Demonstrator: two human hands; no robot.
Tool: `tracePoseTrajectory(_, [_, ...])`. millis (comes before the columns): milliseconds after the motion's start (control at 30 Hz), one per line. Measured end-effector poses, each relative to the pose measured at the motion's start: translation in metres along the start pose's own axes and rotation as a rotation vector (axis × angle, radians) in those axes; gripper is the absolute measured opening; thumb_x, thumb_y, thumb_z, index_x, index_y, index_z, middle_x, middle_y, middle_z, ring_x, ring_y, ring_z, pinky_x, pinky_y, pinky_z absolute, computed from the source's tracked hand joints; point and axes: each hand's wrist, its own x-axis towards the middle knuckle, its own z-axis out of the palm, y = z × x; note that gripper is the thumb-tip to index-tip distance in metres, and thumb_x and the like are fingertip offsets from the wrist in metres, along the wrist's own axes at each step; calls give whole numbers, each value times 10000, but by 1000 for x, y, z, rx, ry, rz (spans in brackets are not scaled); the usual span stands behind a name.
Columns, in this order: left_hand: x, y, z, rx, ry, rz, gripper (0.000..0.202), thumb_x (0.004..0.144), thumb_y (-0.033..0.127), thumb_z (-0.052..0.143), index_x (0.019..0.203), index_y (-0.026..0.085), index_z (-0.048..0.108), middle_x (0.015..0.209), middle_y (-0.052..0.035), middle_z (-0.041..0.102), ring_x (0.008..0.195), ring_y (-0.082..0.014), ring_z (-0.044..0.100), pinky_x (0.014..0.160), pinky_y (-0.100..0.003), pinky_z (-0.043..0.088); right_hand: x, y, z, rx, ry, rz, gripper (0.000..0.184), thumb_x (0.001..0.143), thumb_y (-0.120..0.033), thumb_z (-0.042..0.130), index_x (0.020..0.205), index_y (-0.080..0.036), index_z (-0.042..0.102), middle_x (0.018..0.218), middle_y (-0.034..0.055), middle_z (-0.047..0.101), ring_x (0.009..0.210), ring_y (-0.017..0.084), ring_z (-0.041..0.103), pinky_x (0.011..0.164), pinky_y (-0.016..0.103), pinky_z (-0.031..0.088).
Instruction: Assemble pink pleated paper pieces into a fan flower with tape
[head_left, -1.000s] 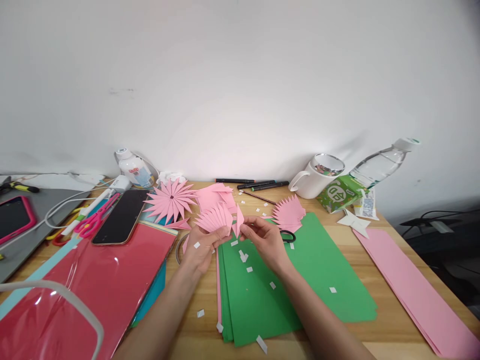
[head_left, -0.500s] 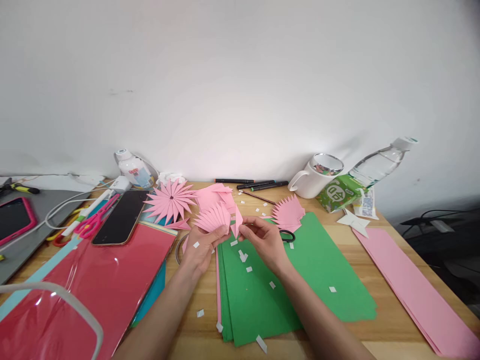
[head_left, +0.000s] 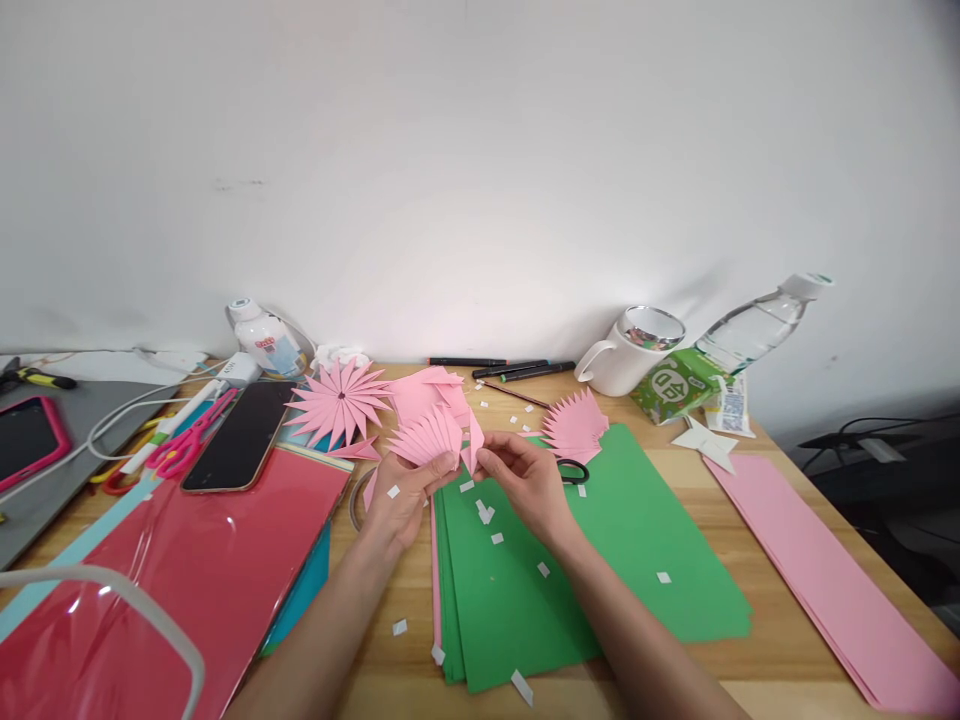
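Between thumb and fingers, my left hand [head_left: 405,492] grips a pink fan of folded paper points [head_left: 426,436]. A small white paper bit sticks to the back of that hand. My right hand [head_left: 525,478] pinches a single folded pink paper piece [head_left: 474,442] close beside the fan's right edge; whether the two touch, I cannot tell. Behind my left hand lies a finished-looking pink paper star [head_left: 342,396]. Another toothed pink fan [head_left: 576,424] rests beyond my right hand. Beneath both hands spreads a stack of green paper [head_left: 540,610] with scattered white bits on it.
On the left are a red paper pack [head_left: 195,560], a black phone [head_left: 238,438] and pink scissors [head_left: 187,440]. Several markers [head_left: 536,370] lie along the wall. At the right stand a white mug [head_left: 630,352] and a tilted water bottle [head_left: 757,325], with pink strips [head_left: 825,580] nearer me.
The whole view has shifted very slightly. Both hands keep the same grip, with the folded piece still held beside the fan.
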Motion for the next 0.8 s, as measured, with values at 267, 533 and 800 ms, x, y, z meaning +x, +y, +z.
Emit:
tracePoseTrajectory(267, [0,-1,0,15,5,6,421,459,210,876,858,195,743,842,-64,762,822,-281,701,672,-336,587,-2,6,4,32,2,2,234,725,-385,722,807,-175,663,699,10,687,563,128,630,579,273,569])
tracePoseTrajectory(533, [0,-2,2,47,0,32,461,454,210,880,885,145,732,858,-77,755,823,-260,699,662,-311,585,-4,9,7,44,130,52,308,668,-415,763,839,-171,684,758,24,699,603,145,641,512,279,591])
tracePoseTrajectory(800, [-1,-2,3,1,30,26,538,476,246,880,980,173,704,877,-68,753,860,-263,697,696,-324,581,-3,8,5,126,40,71,338,573,-329,843,846,-185,706,763,24,719,668,156,661,616,290,594])
